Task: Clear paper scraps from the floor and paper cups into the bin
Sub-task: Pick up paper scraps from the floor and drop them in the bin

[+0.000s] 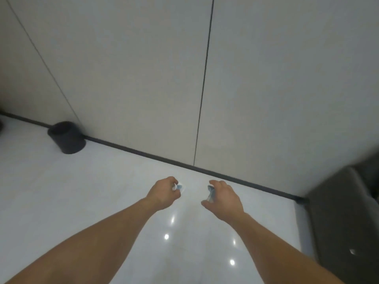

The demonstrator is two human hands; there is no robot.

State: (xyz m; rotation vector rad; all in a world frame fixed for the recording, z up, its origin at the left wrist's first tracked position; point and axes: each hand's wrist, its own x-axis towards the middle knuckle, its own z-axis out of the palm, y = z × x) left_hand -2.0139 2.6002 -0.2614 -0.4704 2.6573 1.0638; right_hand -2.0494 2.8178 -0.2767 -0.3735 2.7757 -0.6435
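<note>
Both my arms reach forward over the glossy white floor [102, 191]. My left hand [164, 193] grips a small pale blue and white paper scrap [180, 187] that pokes out past its curled fingers. My right hand [223, 196] holds another blue-white paper scrap [210, 193] between thumb and fingers; most of it is hidden by the hand. A dark round bin [66, 137] stands on the floor at the far left against the wall, well away from both hands. No paper cups are in view.
A grey-white panelled wall [143, 78] with a dark skirting strip [164, 158] runs across ahead. A dark grey piece of furniture [344, 218] fills the right edge. Ceiling lights reflect on the floor between my forearms.
</note>
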